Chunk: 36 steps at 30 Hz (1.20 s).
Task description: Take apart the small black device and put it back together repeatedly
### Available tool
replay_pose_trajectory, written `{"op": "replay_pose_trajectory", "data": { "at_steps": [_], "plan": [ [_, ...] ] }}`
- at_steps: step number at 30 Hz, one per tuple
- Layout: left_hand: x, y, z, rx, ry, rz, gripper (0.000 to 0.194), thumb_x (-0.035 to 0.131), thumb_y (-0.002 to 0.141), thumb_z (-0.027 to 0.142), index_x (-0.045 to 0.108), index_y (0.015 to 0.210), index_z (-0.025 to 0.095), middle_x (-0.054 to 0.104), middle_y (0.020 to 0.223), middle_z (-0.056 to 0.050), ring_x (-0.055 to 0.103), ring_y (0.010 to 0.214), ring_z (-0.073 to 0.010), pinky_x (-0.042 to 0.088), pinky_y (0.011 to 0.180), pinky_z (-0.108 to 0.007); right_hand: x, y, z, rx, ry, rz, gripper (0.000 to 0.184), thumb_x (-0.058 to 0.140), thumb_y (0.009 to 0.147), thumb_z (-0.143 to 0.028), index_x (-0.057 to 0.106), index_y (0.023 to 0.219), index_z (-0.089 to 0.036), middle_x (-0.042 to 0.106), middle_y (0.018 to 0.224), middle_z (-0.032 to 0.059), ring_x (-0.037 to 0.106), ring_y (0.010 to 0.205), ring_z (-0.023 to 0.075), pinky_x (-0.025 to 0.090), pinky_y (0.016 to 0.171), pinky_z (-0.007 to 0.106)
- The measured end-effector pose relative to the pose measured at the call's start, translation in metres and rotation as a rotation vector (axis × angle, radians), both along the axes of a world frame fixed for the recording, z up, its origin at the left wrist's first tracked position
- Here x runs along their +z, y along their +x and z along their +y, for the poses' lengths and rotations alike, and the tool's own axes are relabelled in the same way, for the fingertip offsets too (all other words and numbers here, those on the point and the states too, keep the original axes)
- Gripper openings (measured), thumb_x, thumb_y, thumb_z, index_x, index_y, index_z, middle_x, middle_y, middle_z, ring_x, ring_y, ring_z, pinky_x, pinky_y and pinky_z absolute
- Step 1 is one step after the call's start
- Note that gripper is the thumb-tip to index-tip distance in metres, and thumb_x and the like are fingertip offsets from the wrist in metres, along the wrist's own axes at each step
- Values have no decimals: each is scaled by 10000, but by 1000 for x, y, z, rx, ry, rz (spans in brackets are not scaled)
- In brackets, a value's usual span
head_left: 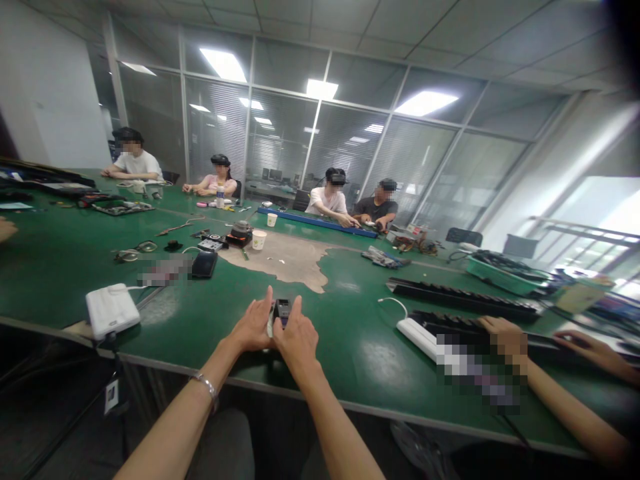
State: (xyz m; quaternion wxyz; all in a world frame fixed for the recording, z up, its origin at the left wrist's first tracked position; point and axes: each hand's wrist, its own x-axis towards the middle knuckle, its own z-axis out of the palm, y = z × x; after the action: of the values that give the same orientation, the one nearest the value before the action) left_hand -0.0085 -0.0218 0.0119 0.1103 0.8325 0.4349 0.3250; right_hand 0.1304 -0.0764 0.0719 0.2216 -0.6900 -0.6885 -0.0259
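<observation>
Left hand and right hand hold 1 dark device

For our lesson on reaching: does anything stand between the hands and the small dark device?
Nothing clearly does: the left hand and right hand closely flank the small dark device. A pale strip shows at its left; whether separate is unclear.

1 head cam, facing fwd & down (wide view) over table twd glass wall.
</observation>
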Motion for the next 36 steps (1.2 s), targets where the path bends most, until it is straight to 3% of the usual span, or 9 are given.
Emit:
{"op": "replay_pose_trajectory", "data": {
  "at_steps": [6,16,22,26,36],
  "plan": [
    [5,1,-3,-13,-11,14,1314,739,620,410,-246,1457,176,511,1320,-144,455,1242,-342,213,1095,-566,4,0,1,-6,-27,2,748,505,864,-355,230,1455,12,675,954,188,650,901,292,458,764,345],
    [7,0,-3,4,-38,-14,1407,794,550,623,-163,1485,187,519,1320,-138,445,1241,-350,206,1092,-568,35,30,4,-106,60,132,745,470,888,-439,204,1479,-73,693,928,149,673,872,281,463,745,332],
    [8,-1,-4,-4,-42,-20,1280,746,661,585,-142,1491,184,542,1307,-139,451,1242,-335,193,1093,-550,9,55,2,-146,-8,147,747,479,887,-425,206,1475,-55,687,968,168,671,898,280,464,761,329],
    [9,-1,-4,-5,-42,-17,1278,758,655,567,-120,1496,172,558,1270,-143,484,1186,-331,256,1059,-524,-8,56,2,-164,-16,122,728,468,895,-427,221,1469,-55,683,955,166,670,888,280,466,759,332],
    [9,-2,-4,-7,-43,-10,1318,777,621,578,-130,1495,189,551,1261,-137,497,1134,-328,333,1000,-489,-20,51,-2,-150,10,97,765,459,904,-451,179,1474,-26,639,1015,195,633,951,290,461,799,355]
  ]
}}
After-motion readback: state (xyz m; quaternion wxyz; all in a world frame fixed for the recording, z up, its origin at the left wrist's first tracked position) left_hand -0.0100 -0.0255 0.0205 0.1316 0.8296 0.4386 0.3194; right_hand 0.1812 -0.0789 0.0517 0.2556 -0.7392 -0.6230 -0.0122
